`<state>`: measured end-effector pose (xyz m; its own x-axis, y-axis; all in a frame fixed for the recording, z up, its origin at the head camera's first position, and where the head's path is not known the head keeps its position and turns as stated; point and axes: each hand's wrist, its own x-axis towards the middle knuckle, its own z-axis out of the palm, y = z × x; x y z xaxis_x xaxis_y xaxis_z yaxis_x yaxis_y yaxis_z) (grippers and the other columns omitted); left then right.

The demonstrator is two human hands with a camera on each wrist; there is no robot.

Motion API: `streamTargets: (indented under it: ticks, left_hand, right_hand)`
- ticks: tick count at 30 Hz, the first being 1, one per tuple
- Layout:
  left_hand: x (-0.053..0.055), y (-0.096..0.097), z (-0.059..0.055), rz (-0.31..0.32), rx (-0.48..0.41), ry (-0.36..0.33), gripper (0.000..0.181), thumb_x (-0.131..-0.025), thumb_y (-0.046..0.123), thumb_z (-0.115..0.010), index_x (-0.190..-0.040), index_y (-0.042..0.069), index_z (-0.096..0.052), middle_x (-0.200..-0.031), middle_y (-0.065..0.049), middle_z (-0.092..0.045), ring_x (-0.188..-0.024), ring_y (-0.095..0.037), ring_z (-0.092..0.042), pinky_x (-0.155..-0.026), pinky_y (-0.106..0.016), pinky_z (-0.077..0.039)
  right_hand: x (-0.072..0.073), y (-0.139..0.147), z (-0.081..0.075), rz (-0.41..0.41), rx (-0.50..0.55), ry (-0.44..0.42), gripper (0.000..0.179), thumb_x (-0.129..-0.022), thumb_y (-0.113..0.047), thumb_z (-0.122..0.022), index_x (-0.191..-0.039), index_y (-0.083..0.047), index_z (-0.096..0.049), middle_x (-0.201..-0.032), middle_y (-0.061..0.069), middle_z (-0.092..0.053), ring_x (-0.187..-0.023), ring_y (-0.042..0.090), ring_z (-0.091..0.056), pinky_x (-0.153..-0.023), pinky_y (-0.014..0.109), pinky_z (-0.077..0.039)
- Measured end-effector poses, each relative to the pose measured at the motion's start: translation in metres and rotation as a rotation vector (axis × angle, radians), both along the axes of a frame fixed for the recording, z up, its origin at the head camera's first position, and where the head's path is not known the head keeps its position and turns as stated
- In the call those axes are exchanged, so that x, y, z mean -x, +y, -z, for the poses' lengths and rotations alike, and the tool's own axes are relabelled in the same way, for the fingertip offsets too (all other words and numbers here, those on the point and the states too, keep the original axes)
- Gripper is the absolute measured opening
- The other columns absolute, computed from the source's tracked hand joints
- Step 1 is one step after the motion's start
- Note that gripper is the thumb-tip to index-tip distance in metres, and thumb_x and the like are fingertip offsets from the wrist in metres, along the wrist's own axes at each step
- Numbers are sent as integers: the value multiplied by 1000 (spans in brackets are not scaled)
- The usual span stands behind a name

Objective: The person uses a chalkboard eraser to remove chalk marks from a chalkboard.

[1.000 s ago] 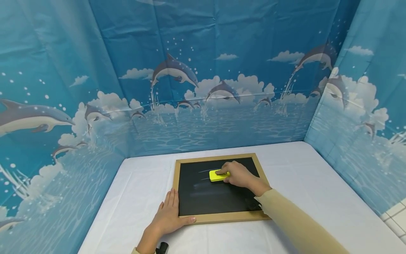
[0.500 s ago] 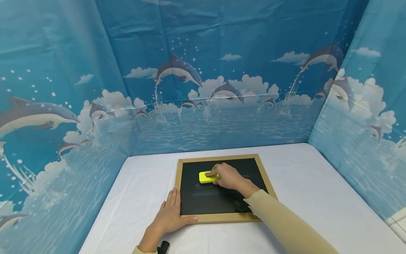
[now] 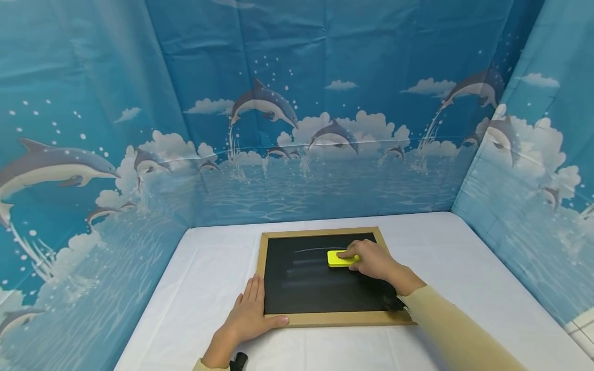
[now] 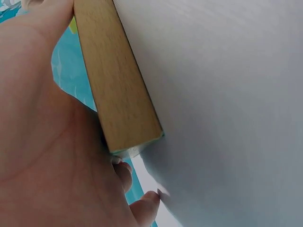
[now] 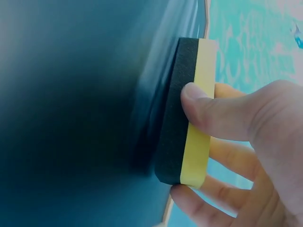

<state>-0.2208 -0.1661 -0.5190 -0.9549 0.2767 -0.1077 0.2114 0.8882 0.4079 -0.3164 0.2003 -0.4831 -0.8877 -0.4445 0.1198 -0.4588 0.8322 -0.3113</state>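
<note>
A small blackboard (image 3: pixel 315 296) in a wooden frame (image 3: pixel 339 319) lies on the table. Faint white chalk smears and one thin, clearer line (image 3: pixel 308 250) cross its upper half. My right hand (image 3: pixel 373 260) grips a yellow eraser (image 3: pixel 337 258) against the board, right of the smears. In the right wrist view the thumb presses the side of the eraser (image 5: pixel 199 113), whose black felt faces the board. My left hand (image 3: pixel 248 312) rests on the frame's near left corner, fingers straight along the left side and thumb on the front edge. That corner (image 4: pixel 118 85) shows in the left wrist view.
A white cloth (image 3: pixel 204 278) covers the table. Blue curtains (image 3: pixel 297 196) printed with dolphins stand behind it and on both sides. A dark strap piece (image 3: pixel 239 360) shows by the left wrist.
My right hand slid the eraser left across the board, then back right past where it began. Some chalk marks look fainter. The left hand stays on the frame; the view shifted slightly.
</note>
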Motion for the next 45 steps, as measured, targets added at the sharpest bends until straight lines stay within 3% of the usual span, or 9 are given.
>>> streamTargets:
  ticks: [9,13,18,24,32,39,45]
  left_hand:
    - [-1,0,-2,6,-20,3,134,-73,83,-64,-158,-7,-13,-165,-25,-5,-152,-40,-8,-112,-67,-19]
    - [-1,1,-2,11,-25,0,133,-74,82,-65,-158,-8,-13,-165,-26,-4,-152,-41,-7,-112,-68,-17]
    - [-2,2,-3,3,-7,-9,134,-73,83,-64,-158,-6,-12,-166,-24,-3,-152,-40,-6,-113,-67,-17]
    - [-1,1,-1,-8,-3,-22,135,-72,86,-62,-159,-5,-11,-166,-23,-3,-153,-38,-6,-114,-65,-18]
    - [2,2,3,-3,-4,-28,138,-71,87,-61,-159,-5,-9,-166,-23,0,-153,-38,-3,-114,-67,-14]
    - [0,4,-5,-14,-5,-34,136,-72,85,-63,-158,-6,-12,-166,-24,-5,-152,-40,-7,-113,-68,-17]
    - [-1,5,-7,-20,19,-36,135,-72,85,-63,-158,-6,-12,-166,-24,-5,-152,-40,-8,-112,-68,-19]
  right_hand:
    - [-10,54,-13,48,-72,-19,47,-82,-9,-84,-126,-22,-74,-118,6,-69,-105,32,-63,-84,51,-53]
    - [-10,62,-16,72,-88,-33,47,-81,-7,-84,-125,-20,-74,-117,8,-68,-103,33,-63,-83,50,-53]
    - [-8,61,-16,25,-88,-2,45,-81,-4,-83,-123,-18,-76,-118,10,-69,-105,35,-63,-86,52,-52]
    - [0,36,-12,-25,-80,31,44,-81,-6,-84,-123,-19,-75,-117,8,-70,-102,31,-64,-86,49,-54]
    - [7,-26,-14,-64,-91,35,44,-83,-12,-84,-124,-23,-75,-120,4,-69,-105,28,-62,-87,45,-53]
    - [15,-76,-9,-90,-121,38,44,-86,-16,-82,-127,-29,-73,-118,-1,-68,-106,24,-60,-91,43,-51]
    - [19,-96,-7,-132,-96,38,47,-86,-18,-83,-130,-29,-71,-118,-2,-68,-106,21,-62,-92,40,-52]
